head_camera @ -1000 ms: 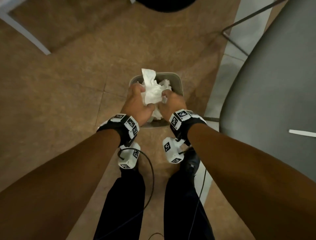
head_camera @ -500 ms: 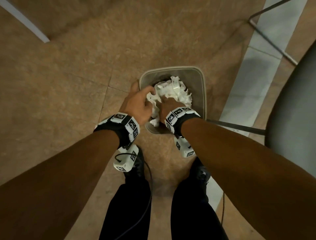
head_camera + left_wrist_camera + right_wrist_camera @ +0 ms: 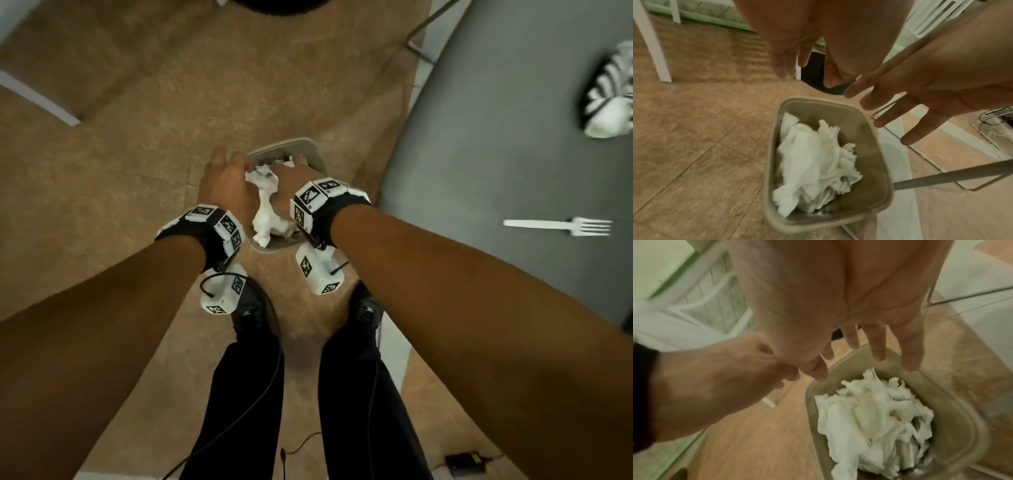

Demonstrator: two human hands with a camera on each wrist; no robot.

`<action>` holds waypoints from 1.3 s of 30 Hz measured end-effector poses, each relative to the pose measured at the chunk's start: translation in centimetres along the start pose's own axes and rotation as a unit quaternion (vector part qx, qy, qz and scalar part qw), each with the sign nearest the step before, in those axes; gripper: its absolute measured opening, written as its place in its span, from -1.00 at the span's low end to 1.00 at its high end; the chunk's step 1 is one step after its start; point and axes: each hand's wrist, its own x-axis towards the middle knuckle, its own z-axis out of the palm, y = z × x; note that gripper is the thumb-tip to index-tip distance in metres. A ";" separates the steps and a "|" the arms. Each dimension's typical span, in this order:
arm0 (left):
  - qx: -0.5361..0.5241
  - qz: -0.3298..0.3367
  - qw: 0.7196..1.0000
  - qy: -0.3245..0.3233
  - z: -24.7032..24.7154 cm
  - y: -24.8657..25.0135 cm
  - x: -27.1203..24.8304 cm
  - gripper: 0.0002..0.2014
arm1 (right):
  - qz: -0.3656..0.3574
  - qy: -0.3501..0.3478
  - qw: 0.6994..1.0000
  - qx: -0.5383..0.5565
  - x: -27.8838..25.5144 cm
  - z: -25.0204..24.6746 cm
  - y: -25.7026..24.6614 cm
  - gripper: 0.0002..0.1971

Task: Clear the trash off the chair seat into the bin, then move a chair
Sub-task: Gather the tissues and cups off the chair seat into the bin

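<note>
Hands hover spread and empty, left hand point(image 3: 228, 186) and right hand point(image 3: 287, 186), over the bin point(image 3: 869, 162) holding crumpled tissue point(image 3: 813, 165); next, collect the fork point(image 3: 561, 226) on the chair seat point(image 3: 496, 171), gripping its handle.

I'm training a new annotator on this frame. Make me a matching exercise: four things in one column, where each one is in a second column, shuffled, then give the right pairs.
Things:
1. crumpled white paper
2. white plastic fork
3. bin
4. striped cup

Places:
A. stands on the tan floor in front of the person's feet
B. lies flat on the grey chair seat, nearer the person
C. fills the inside of the bin
D. on the grey chair seat at the far right edge of the head view

Pairs: 1-C, 2-B, 3-A, 4-D
</note>
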 end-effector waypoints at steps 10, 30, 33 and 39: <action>0.009 0.197 0.980 -0.020 -3.3 22.0 -3.8 -0.65 | 0.032 0.211 0.956 0.202 -15.9 -13.2 10.1 -0.71; 0.010 0.367 0.930 0.014 7.3 41.4 -4.1 -0.72 | 0.257 0.489 0.818 0.161 -21.4 -23.0 42.6 -0.50; 0.019 0.265 0.958 0.109 6.6 43.4 -1.6 -0.40 | 0.262 0.467 0.834 0.134 -20.2 -24.8 44.4 -0.33; 0.072 0.190 0.978 0.044 7.8 46.2 0.2 -0.12 | 0.264 0.363 0.889 0.097 -18.4 -26.0 46.2 -0.06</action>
